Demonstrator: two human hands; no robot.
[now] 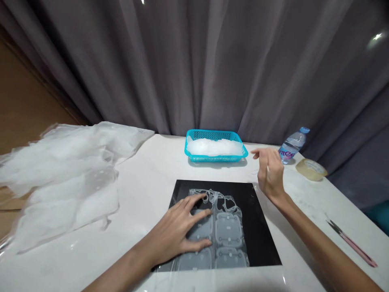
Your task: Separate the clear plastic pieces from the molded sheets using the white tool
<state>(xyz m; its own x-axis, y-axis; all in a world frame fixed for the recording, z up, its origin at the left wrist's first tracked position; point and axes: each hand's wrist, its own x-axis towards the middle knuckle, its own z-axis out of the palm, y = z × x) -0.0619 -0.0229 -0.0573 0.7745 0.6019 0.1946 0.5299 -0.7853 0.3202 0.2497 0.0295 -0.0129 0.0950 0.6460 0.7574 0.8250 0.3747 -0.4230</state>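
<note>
Left grip (178, 228) spread open on clear embossed plastic (229, 230), right grip (273, 175) curled, contents unclear, black board (261, 231) beneath

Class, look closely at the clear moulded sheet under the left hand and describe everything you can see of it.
The clear moulded sheet looks like thin plastic, with rounded rectangular panels in two columns, dotted with small round spots. Loose, looping strips tangle at its far end. It lies roughly flat on the black mat; its near end is hard to make out. The left hand, fingers spread, rests across its left side, hiding part of it.
</note>
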